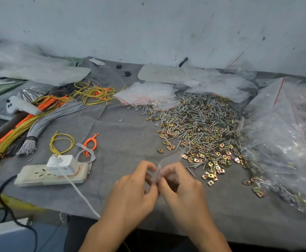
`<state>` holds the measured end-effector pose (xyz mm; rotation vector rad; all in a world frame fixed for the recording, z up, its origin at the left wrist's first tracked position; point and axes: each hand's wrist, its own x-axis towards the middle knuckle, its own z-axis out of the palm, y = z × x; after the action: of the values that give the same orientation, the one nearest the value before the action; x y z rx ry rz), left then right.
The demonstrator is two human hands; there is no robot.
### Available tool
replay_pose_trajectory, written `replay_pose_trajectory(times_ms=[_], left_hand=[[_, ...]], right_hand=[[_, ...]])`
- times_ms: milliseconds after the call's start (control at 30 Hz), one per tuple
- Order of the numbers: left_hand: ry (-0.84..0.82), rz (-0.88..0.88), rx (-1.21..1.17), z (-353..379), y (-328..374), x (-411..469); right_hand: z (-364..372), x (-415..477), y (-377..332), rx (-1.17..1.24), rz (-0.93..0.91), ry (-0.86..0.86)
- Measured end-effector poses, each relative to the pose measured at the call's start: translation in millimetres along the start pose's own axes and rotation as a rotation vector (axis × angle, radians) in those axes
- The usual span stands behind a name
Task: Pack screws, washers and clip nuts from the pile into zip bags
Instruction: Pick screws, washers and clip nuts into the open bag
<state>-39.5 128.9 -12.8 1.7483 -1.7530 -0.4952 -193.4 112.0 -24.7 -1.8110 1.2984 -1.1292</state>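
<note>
Here, a grey-clothed worktop (123, 135) runs up to a scuffed white wall (148, 24). On the right lies a heap of full bags (285, 133), clear plastic with red zip lines. Just left of that heap, touching it, spreads the pile (199, 128) of screws, grey washers and brass-coloured clip nuts, reaching from the far middle down towards the near right. A stack of empty bags (145, 95) lies at the pile's far left edge. Bundles of yellow, orange and grey wires (39, 120) fill the left side, and near them a power strip (50, 174) carries a white charger (62, 163) whose cable trails off the near edge. Nothing lies between the hands and the pile.

A single zip bag (168, 160), small and clear, is held just above the cloth at the near middle, beside the pile's near left edge. Its long axis runs from near left to far right, the red-lined end nearest the person and the other end towards the pile.

The left hand (135, 190) and right hand (183, 186) meet at that red-lined end, fingers curled, each pinching the bag's edge between thumb and fingertips.
</note>
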Motion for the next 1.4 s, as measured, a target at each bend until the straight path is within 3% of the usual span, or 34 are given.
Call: replay_pose_trajectory(times_ms=[133,267,600,867,967,1067,1233,1333,1400], left_hand=[[0.035,0.102,0.091,-2.4,1.7,1.9],[-0.095,0.146,0.130,-5.3,5.2,1.8],[-0.136,0.089,0.108,3.7,7.4,1.3],[-0.041,0.119,0.171,-8.4,6.8,8.4],[0.106,0.098,0.220,-14.9,5.1,12.2],[0.202,0.206,0.184,-14.7,15.8,6.7],[0.046,0.405,0.011,-1.0,22.1,-8.9],[0.074,0.468,0.002,-0.9,16.7,-12.0],[0.117,0.499,-0.012,-1.8,13.8,-11.9]], right_hand=[[-6.7,0.9,-6.0,-0.102,-0.112,0.009],[-11.6,0.3,-8.9,-0.169,-0.180,-0.080],[-16.1,0.8,-8.9,-0.242,-0.215,-0.148],[-24.9,2.4,-17.5,-0.311,-0.247,-0.290],[-28.7,-0.1,-11.6,-0.384,-0.224,-0.295],[-23.9,-1.2,-7.2,-0.573,-0.128,-0.401],[-13.6,-2.1,2.4,-0.191,0.165,-0.324],[-9.4,-7.9,3.1,-0.237,0.052,-0.372],[-3.5,-9.5,0.7,-0.143,-0.056,-0.372]])
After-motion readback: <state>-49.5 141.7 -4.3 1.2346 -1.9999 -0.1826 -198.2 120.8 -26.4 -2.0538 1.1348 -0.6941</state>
